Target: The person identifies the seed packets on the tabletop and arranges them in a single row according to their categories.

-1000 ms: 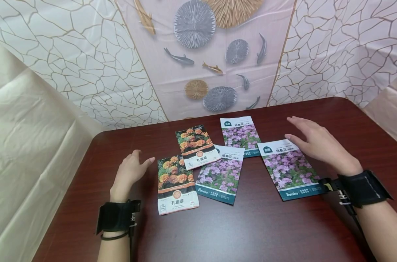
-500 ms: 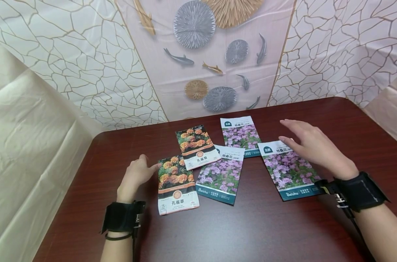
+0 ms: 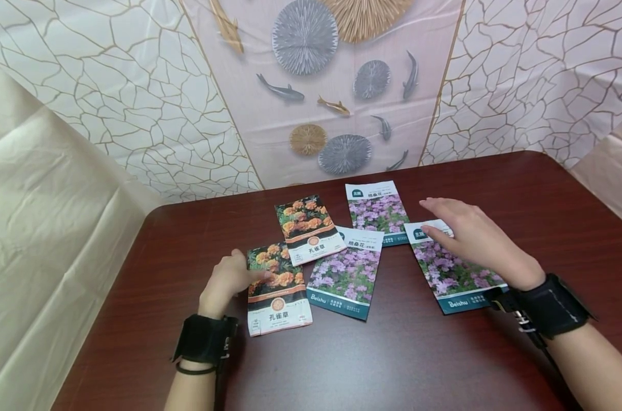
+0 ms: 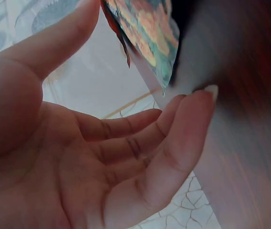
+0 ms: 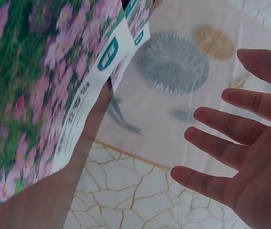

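Observation:
My left hand (image 3: 227, 279) is at the left edge of the nearer orange marigold seed packet (image 3: 279, 311), its thumb overlapping the printed flowers in the head view. In the left wrist view the fingers (image 4: 169, 152) are loosely bent beside a corner of that packet (image 4: 150, 38), and the thumb reaches its edge. A second marigold packet (image 3: 311, 225) lies behind, overlapping a purple-flower seed packet (image 3: 342, 277). Over the rightmost purple-flower packet (image 3: 447, 274) is my right hand (image 3: 470, 237), holding nothing. Its fingers are spread and nearly straight in the right wrist view.
Another purple-flower packet (image 3: 378, 214) lies at the back of the dark red-brown table (image 3: 393, 365). Patterned cloth (image 3: 301, 160) with fish and round motifs hangs behind the table's far edge. Plain pale cloth (image 3: 49, 228) hangs along the left side.
My left hand has moved right, bringing its thumb over the nearer marigold packet. My right hand has shifted left and slightly nearer over the rightmost purple-flower packet. The packets stay in place.

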{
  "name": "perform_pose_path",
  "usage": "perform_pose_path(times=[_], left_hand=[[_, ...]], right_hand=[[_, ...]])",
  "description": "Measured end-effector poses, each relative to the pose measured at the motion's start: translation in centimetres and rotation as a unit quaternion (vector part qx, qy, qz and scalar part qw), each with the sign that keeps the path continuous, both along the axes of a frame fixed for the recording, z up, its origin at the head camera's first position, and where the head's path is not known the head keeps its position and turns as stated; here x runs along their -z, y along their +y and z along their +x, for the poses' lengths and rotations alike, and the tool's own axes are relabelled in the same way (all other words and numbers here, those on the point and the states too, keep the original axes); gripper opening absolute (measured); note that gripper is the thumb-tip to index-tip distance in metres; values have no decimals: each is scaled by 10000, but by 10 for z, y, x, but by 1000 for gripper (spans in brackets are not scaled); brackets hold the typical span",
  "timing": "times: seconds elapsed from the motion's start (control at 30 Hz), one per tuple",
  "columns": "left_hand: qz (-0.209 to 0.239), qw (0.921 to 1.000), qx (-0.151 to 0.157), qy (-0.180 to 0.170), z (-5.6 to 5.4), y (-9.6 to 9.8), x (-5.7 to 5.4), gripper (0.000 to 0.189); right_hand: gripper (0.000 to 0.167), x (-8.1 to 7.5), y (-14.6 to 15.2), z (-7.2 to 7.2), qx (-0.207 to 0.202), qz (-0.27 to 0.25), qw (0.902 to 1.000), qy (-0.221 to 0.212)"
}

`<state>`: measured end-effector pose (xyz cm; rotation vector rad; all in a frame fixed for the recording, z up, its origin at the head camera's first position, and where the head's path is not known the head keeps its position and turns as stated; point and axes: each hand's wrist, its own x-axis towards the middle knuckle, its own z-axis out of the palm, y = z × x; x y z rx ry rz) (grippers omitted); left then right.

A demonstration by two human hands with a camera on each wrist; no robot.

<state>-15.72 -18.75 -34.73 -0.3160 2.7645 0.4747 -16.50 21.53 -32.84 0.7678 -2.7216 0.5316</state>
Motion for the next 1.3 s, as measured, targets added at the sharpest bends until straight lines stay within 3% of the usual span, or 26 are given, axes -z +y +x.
perform_pose_path(times=[0.33,0.63,0.8,1.07,1.3], left_hand=[[-147,9996,-65,-219,-2,11,7,93],[-164,9998,2,-121,-2,14,8,84],[-161,9998,-8,-154,-2,15,7,83],[-29,9998,2,-209,-2,13,6,81],[-186,9991,270,-277,-4,8,6,76]], right_hand=[[47,9,-23,8,-796,305,9952,479],[46,16,-49,27,-1425,694,9870,-276],[44,19,-57,34,-1769,883,9791,-467],[44,20,-58,35,-1801,951,9773,-589],[44,20,-57,34,-1826,931,9774,-523]])
